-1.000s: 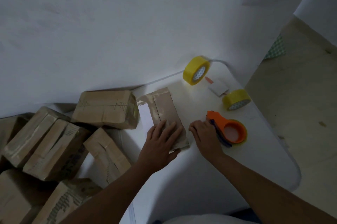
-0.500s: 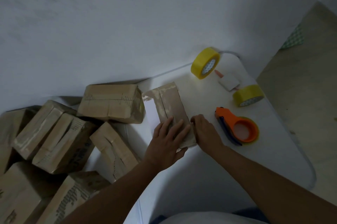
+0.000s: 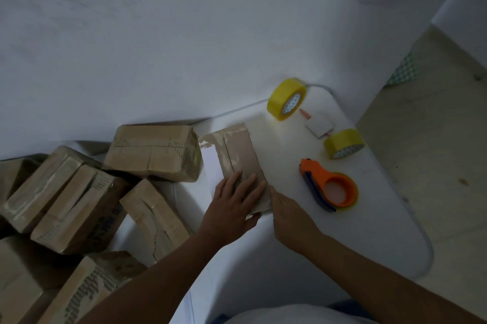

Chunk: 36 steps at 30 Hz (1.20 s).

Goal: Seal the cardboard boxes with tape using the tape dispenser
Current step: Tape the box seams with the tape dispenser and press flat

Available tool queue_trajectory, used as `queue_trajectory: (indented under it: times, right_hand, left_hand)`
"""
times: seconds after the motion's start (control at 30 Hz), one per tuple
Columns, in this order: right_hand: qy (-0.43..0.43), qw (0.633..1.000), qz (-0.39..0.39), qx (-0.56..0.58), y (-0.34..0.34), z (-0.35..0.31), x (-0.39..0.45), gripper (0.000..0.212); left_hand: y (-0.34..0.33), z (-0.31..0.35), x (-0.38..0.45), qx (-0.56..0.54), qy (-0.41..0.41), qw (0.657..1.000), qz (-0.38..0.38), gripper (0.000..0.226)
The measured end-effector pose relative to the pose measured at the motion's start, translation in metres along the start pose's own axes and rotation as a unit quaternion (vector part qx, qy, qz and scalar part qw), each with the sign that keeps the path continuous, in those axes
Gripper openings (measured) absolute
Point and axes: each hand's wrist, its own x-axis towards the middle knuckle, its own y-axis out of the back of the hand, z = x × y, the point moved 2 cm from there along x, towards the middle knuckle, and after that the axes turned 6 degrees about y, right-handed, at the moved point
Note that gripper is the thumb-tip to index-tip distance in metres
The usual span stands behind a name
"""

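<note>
A flat brown cardboard box (image 3: 238,151) lies on the white table (image 3: 290,244), its top seam running away from me. My left hand (image 3: 232,205) presses flat on its near end with straight fingers. My right hand (image 3: 290,215) touches the box's near right edge; how its fingers lie is hidden. The orange tape dispenser (image 3: 329,188) with a yellow roll lies on the table to the right, apart from both hands.
Two spare yellow tape rolls (image 3: 286,99) (image 3: 344,143) and a small white card (image 3: 319,126) lie at the table's far right. Several taped cardboard boxes (image 3: 152,156) are piled at the left. The wall stands behind, and the table edge drops to the floor on the right.
My right hand has left the orange dispenser and moved left to the box's near right edge. My left hand has stayed pressed on the box.
</note>
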Motion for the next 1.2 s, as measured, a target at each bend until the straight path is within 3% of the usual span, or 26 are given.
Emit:
queue_trajectory:
  times: [0.17, 0.27, 0.47, 0.7, 0.87, 0.97, 1.03, 1.07, 1.13, 1.2]
  right_hand:
    - [-0.017, 0.993, -0.112, 0.015, 0.032, 0.009, 0.013, 0.085]
    - [-0.028, 0.988, -0.154, -0.006, 0.051, 0.021, 0.001, 0.079]
    - [0.012, 0.991, -0.121, -0.064, 0.059, -0.004, 0.012, 0.034]
    - [0.049, 0.973, -0.142, -0.175, 0.062, -0.016, 0.022, 0.035]
    - [0.039, 0.979, -0.102, -0.171, 0.061, -0.019, 0.005, 0.031]
    - [0.064, 0.982, -0.014, -0.178, 0.065, -0.024, -0.001, 0.024]
    - [0.109, 0.976, 0.021, -0.185, 0.062, -0.031, 0.0, 0.027]
    - [0.132, 0.974, 0.021, -0.181, 0.057, -0.035, 0.002, 0.031]
    - [0.159, 0.97, -0.014, -0.183, 0.04, -0.042, 0.009, 0.046]
    - [0.163, 0.958, -0.064, -0.226, 0.021, -0.046, 0.02, 0.063]
  left_hand:
    - [0.002, -0.004, 0.0, -0.003, -0.023, 1.0, -0.015, 0.071]
    - [-0.001, -0.009, -0.002, -0.008, -0.051, 0.999, -0.006, 0.071]
    - [-0.003, -0.016, -0.002, 0.018, -0.096, 0.995, -0.007, 0.072]
    - [0.001, -0.012, -0.002, 0.012, -0.094, 0.995, -0.014, 0.073]
    - [0.02, -0.017, 0.009, -0.112, -0.061, 0.99, -0.056, 0.053]
    - [0.046, -0.034, 0.012, -0.202, 0.053, 0.977, 0.037, 0.041]
    - [0.056, -0.048, -0.006, -0.31, 0.207, 0.919, 0.123, 0.028]
    - [0.056, -0.051, -0.021, -0.386, 0.295, 0.863, 0.141, 0.022]
    - [0.048, -0.043, -0.054, -0.544, 0.443, 0.702, 0.122, 0.017]
    - [0.034, -0.026, -0.08, -0.64, 0.521, 0.559, 0.087, 0.027]
